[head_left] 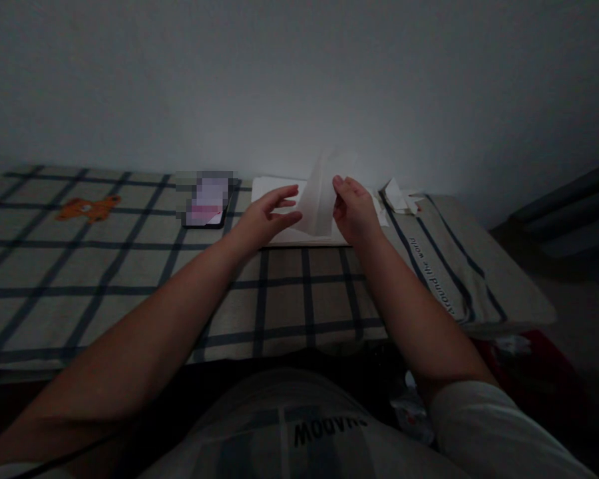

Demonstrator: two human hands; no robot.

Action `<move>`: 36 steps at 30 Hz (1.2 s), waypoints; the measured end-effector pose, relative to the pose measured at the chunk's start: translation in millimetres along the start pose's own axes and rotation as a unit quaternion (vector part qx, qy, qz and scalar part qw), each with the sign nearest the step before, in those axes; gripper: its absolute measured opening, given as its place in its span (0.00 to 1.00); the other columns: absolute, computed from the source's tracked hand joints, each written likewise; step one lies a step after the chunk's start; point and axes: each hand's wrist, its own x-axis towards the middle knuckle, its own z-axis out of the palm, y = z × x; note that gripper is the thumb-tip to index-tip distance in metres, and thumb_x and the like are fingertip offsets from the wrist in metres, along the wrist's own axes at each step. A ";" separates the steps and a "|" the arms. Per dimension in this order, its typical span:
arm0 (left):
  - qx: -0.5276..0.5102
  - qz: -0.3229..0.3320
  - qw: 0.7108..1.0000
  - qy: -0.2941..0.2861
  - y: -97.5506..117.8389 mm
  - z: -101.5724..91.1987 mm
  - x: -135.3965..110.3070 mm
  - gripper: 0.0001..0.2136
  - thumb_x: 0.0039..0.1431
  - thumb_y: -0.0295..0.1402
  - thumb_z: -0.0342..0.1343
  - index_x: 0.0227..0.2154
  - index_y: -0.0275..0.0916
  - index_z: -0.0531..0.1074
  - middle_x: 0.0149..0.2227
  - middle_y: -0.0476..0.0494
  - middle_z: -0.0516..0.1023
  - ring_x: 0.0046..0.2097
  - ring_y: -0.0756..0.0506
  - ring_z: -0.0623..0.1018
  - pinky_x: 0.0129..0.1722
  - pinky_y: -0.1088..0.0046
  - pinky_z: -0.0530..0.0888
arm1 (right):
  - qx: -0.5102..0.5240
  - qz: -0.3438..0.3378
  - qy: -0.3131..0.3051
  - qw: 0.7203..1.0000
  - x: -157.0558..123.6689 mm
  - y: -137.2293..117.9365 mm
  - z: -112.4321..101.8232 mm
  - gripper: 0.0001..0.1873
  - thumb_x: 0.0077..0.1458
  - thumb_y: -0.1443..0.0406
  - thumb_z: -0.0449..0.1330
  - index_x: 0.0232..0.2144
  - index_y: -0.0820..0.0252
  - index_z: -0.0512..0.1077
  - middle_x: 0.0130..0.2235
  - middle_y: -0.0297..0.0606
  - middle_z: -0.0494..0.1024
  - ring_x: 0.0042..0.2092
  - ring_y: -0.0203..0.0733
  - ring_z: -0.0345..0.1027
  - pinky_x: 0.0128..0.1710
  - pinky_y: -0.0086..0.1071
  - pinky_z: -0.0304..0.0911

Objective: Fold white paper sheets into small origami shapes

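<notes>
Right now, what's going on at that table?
The person's right hand pinches a sheet of paper upright over white paper lying flat on the checked cloth. The left hand is open, fingertips close by the sheet's lower edge. A phone lies to the left, paper scraps to the right.

white paper (321, 199), navy-checked beige cloth (130, 266)

The room was dim and bluish, brightest on the far wall (299, 80) behind the raised paper (319, 199); near corners fell dark, edges bowed, and a pixelated patch hid the phone (207, 199)
</notes>
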 end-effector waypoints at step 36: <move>-0.031 0.020 0.998 0.052 8.5 5.1 -4.1 0.15 0.47 0.43 0.67 0.28 0.39 0.69 0.28 0.51 0.73 0.32 0.49 0.72 0.33 0.72 0.70 | -0.006 0.104 -0.178 0.978 -15.9 -7.2 7.8 0.24 0.41 0.48 0.73 0.25 0.58 0.68 0.25 0.28 0.68 0.28 0.32 0.60 0.30 0.28 0.60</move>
